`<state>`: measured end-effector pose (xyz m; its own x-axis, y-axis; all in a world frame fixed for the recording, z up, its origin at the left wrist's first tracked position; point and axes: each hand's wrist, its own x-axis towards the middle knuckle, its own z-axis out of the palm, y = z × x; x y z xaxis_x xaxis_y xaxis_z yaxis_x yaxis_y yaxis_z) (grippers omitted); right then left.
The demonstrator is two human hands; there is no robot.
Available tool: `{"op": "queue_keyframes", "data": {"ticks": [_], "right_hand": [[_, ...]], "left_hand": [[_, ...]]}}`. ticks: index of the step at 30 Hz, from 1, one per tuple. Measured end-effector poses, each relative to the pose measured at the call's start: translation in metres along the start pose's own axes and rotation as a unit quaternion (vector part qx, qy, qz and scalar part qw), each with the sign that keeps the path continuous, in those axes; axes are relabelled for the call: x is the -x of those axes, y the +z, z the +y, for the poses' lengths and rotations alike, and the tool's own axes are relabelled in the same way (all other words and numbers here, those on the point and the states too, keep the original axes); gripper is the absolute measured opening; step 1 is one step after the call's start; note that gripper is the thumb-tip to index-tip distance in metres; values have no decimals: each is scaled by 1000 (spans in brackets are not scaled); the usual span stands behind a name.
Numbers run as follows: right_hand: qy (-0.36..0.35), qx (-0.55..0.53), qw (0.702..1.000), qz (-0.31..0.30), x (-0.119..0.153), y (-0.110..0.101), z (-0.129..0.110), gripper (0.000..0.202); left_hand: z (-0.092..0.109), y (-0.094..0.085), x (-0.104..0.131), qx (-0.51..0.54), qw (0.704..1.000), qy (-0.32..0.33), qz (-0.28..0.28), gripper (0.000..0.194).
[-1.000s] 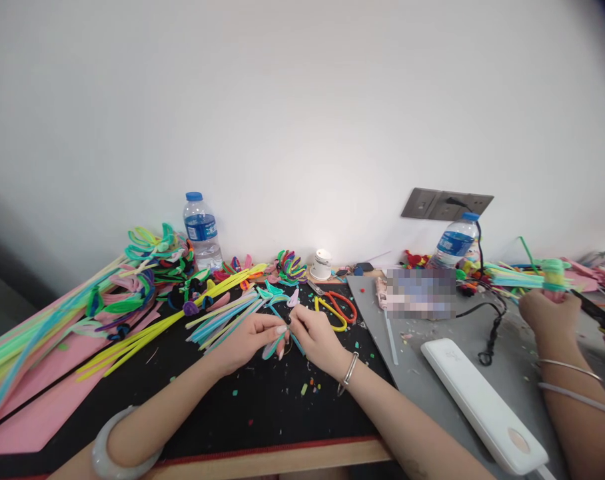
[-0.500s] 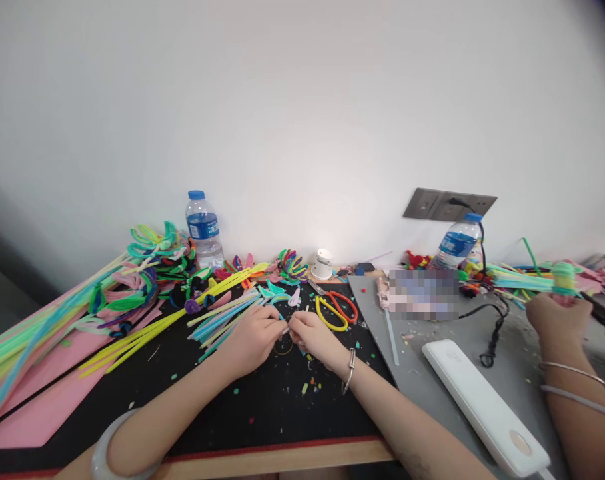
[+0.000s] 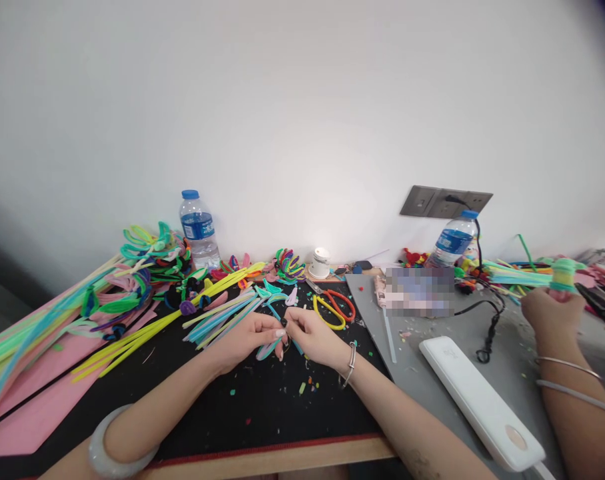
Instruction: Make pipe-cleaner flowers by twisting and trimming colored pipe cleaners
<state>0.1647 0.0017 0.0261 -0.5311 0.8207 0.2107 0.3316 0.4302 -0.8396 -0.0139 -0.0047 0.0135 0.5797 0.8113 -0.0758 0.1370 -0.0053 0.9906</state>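
My left hand (image 3: pixel 247 341) is closed in a pinch on a light blue and pink pipe cleaner piece (image 3: pixel 266 350), which pokes out below its fingers. Close against it, my right hand (image 3: pixel 315 337) has thumb and fingers pressed together at the same small work; a bit of blue shows beneath it. A tiny black spot or bead (image 3: pixel 283 322) appears between the fingertips. Just beyond my right hand lie scissors (image 3: pixel 331 311) with yellow and orange handles. Past my left hand is a bundle of pastel pipe cleaners (image 3: pixel 222 321).
Yellow pipe cleaners (image 3: pixel 132 333) and pink sheets (image 3: pixel 27 407) lie left. Water bottles (image 3: pixel 198 230) and a small white tub (image 3: pixel 319 264) stand along the wall. Right are a white power bank (image 3: pixel 482 403), a cable (image 3: pixel 491 337) and another person's hand (image 3: pixel 555 310) holding a green-yellow fuzzy piece (image 3: pixel 563 275).
My hands have turned slightly, and the blue and pink piece now shows below my left fingers. The view has shifted a little. The other person's hand stays near the same place.
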Motion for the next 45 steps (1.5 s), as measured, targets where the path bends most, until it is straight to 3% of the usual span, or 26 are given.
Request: {"op": "queue_keyframes", "data": {"ticks": [3, 6, 10, 12, 15, 18, 20, 26, 34, 40, 45], "right_hand": [[-50, 7, 999, -14, 3, -3, -10, 23], [-53, 1, 998, -35, 4, -6, -14, 22], [-36, 33, 998, -33, -1, -16, -3, 22], [-10, 85, 996, 32, -5, -27, 7, 20], [82, 259, 947, 170, -7, -47, 23, 5], [205, 416, 875, 135, -5, -59, 32, 18], [249, 443, 856, 96, -3, -61, 33, 23], [292, 433, 850, 64, -4, -59, 32, 25], [326, 421, 839, 111, -2, -70, 38, 19], [260, 386, 869, 170, -8, -67, 38, 25], [178, 344, 904, 183, -10, -57, 28, 14]], "left_hand": [[-6, 3, 0, 157, 987, -17, -25, 30], [-8, 6, 0, 228, 973, -17, -36, 27], [-5, 6, -1, 192, 981, -12, -12, 24], [-3, 5, -2, 144, 989, -1, 31, 25], [-4, 3, -4, 113, 989, 17, 94, 27], [-7, 3, -6, 115, 985, 11, 125, 30], [-8, 3, -7, 100, 985, -11, 138, 34], [-8, 0, -8, 10, 988, 15, 156, 33], [-8, -3, -10, 11, 983, 20, 183, 27], [-5, -2, -10, -14, 978, 54, 200, 26], [-9, -8, -11, -62, 969, 77, 227, 26]]}}
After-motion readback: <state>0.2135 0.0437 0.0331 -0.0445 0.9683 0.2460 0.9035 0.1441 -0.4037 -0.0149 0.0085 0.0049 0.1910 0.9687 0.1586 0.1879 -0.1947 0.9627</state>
